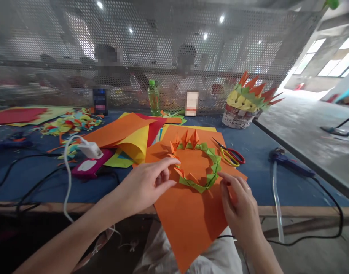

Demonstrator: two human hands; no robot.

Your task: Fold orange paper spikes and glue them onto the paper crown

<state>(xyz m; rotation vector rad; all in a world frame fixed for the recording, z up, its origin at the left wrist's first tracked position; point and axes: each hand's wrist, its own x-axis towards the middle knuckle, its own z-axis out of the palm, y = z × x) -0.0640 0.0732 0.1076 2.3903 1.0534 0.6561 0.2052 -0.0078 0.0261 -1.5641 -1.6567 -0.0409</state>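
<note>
A ring of folded green paper (216, 160) lies on orange paper sheets (191, 217) in front of me. Pointed orange paper pieces (194, 139) stand up along its far and left sides. My left hand (150, 182) is at the ring's left edge, thumb and index finger apart, with nothing visible between them. On the other side, my right hand (241, 201) has its index fingertip by the ring's lower right edge. Its fingers are loosely bent and apart, and no held thing shows. Whether either hand's fingertips touch the ring I cannot tell.
Scissors (231, 156) lie right of the ring. A glue gun (291, 163) with a clear glue stick rests farther right. A woven paper basket (238, 114), a bottle (153, 99) and paper scraps (71, 121) stand or lie behind. A pink power strip (91, 165) and cords are left.
</note>
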